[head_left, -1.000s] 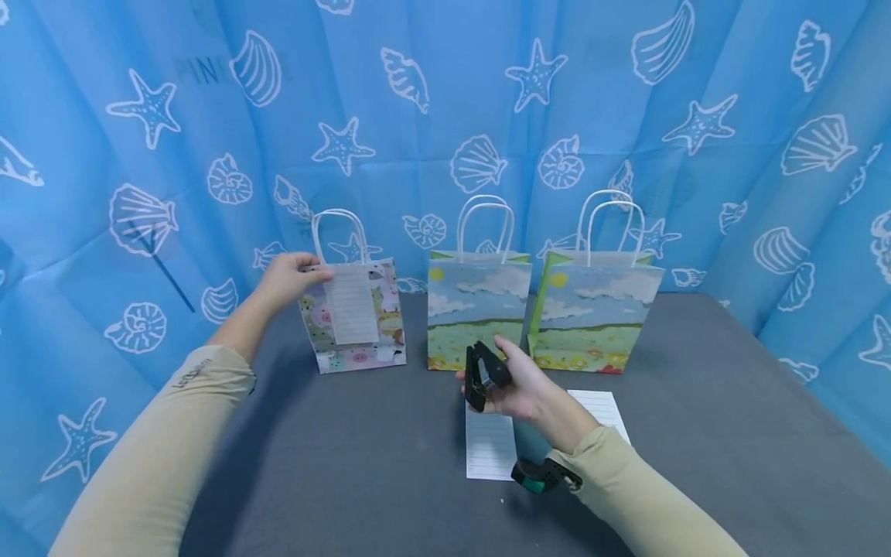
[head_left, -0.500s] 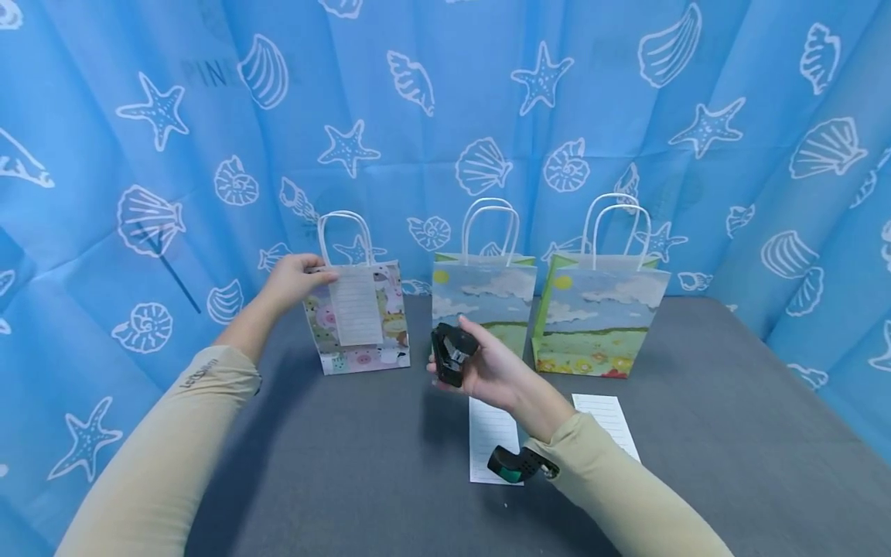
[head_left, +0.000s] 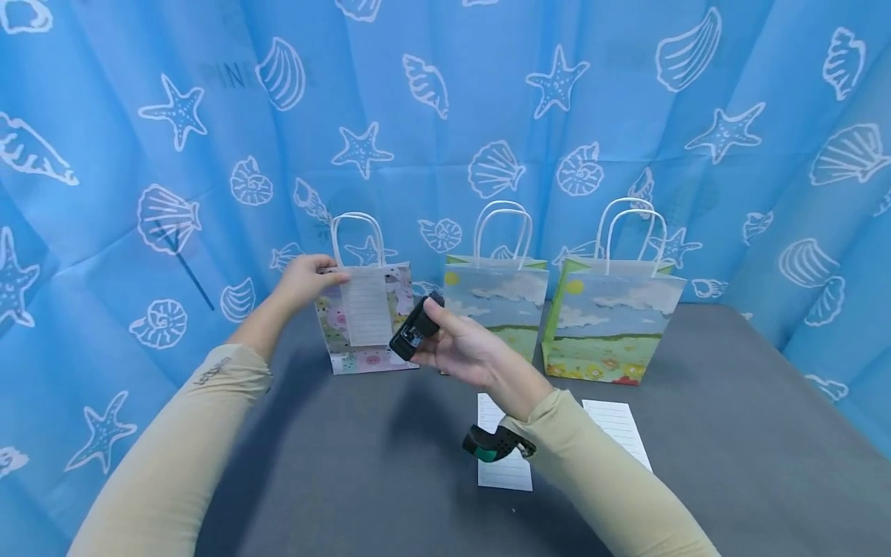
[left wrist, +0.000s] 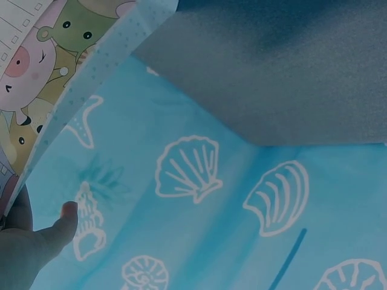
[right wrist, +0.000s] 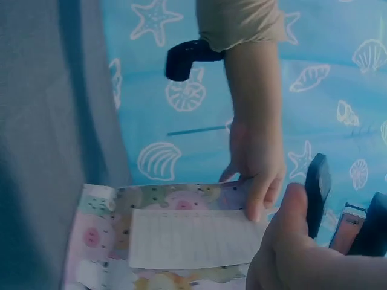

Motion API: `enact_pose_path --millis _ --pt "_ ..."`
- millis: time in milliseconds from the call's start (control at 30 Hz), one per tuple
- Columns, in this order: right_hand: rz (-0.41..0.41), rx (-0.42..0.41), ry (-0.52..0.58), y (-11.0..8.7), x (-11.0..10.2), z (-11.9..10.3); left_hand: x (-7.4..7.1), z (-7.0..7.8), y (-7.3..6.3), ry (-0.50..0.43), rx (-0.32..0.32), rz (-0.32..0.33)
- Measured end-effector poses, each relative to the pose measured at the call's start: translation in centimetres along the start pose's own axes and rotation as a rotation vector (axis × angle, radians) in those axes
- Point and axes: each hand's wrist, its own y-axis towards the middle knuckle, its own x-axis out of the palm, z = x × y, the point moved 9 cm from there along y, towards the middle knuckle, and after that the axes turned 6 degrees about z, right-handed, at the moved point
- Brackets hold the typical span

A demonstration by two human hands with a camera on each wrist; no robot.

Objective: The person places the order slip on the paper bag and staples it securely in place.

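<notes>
At the left stands a small animal-print paper bag (head_left: 372, 360) with white handles. A lined white paper slip (head_left: 367, 309) lies upright against its front. My left hand (head_left: 306, 280) pinches the slip's top corner to the bag's upper edge; in the right wrist view its thumb lies over the slip (right wrist: 190, 238). My right hand (head_left: 473, 352) holds a black stapler (head_left: 415, 329) in front of the bag's right side, with its arms spread apart. In the left wrist view only part of the left hand (left wrist: 36, 248) shows beside the bag (left wrist: 66, 30).
Two landscape-print paper bags, a middle bag (head_left: 511, 298) and a right bag (head_left: 612, 325), stand further right. Two more lined slips lie on the grey table (head_left: 334, 480): one slip (head_left: 504, 473) below my right wrist, another slip (head_left: 618, 425) to its right. A blue seashell curtain (head_left: 445, 116) hangs behind.
My right hand has moved left and up with the stapler, from before the middle bag to the animal-print bag, tilting the stapler. The left hand keeps its hold. The view has shifted slightly.
</notes>
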Motion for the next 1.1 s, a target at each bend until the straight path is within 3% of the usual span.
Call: enact_pose_path --millis 333,567,767,900,1100 --pt "-0.035 -0.274 -0.129 4.0 3.5 -5.3 0.0 -0.4 0.1 0.006 -0.026 0.015" --pt "0.068 -0.451 -0.425 6.9 4.2 -7.2 0.1 -0.4 0.2 0.022 -0.009 0.013" --pt "0.046 -0.576 -0.576 8.5 5.3 -8.0 0.0 -0.7 0.2 0.02 -0.014 0.014" --pt "0.02 -0.607 -0.674 9.4 5.8 -8.3 0.2 -0.7 0.3 0.012 -0.018 0.009" --pt "0.01 -0.549 -0.734 10.8 6.0 -8.5 0.1 -0.3 0.5 0.007 -0.017 0.019"
